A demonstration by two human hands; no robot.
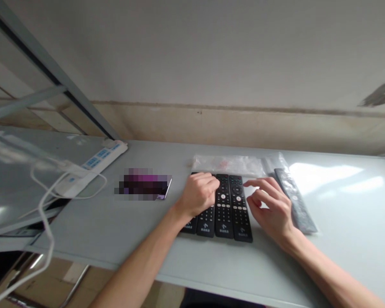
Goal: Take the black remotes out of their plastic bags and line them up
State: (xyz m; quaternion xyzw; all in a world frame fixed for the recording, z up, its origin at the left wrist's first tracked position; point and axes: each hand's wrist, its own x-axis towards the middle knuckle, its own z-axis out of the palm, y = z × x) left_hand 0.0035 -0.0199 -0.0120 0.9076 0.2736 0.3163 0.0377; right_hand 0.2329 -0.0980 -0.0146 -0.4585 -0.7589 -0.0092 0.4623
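Note:
Several black remote controls point(223, 205) lie side by side on the pale table point(121, 231). My left hand point(198, 193) rests on the leftmost remotes with its fingers curled down over them. To the right of the row, my right hand point(271, 205) hovers with fingers loosely apart, its fingertips close to the rightmost remote point(240, 207). Another remote sealed in a clear bag point(295, 199) lies just right of that hand.
Empty clear plastic bags point(227, 164) lie behind the remotes. A phone point(145, 187) lies to the left. A white power strip point(92, 167) with trailing cables sits at far left near a metal frame point(51, 72). A wall stands close behind the table.

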